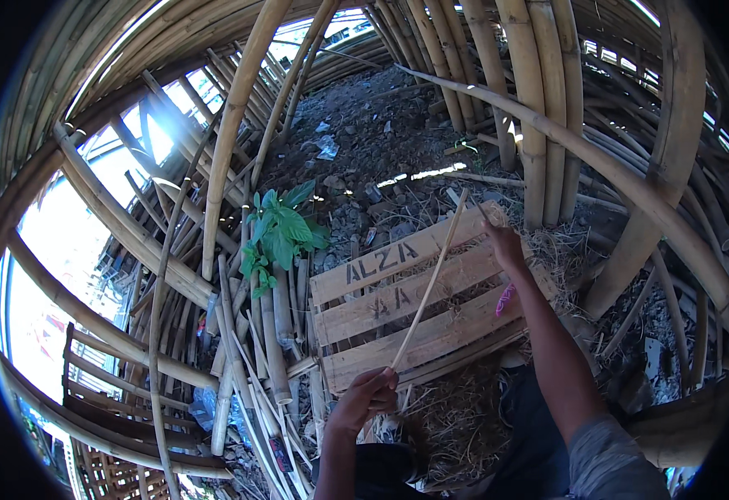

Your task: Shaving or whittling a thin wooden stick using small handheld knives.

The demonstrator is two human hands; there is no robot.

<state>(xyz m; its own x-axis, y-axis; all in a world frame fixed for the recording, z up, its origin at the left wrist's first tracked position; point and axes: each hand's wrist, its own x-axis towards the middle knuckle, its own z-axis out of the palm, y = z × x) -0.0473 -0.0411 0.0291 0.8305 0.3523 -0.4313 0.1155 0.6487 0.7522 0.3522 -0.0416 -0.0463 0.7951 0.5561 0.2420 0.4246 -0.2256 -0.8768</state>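
– Bamboo poles (539, 117) ring this shelter, dark rubbly ground (348, 108) beyond, daylight blazing in on the left, and a green leafy plant (281, 229) beside the slatted wooden crate (464, 318)!

– And slanting across that crate, near edge to far side, runs the slender bamboo strip (428, 283). Whether it touches the slats, I can't tell.

– Left hand (367, 400) has its near end, fingers curled snugly around it!

– Over at the far right corner, the right hand (504, 244): fingers closed too, on a slim dark tool (482, 211), perhaps a blade, its tip just beside the strip's far end. How keen an edge? Can't make it out.

– So what does good handling look like? I'd say a firm left grip, so the strip can't roll, with the slats as a brace.

– Agreed! And if that is a blade, light strokes, angled away from the left hand; thin bamboo probably splits along its grain.

– Mind the pink tie (504, 298) by the right forearm, too: it could snag.
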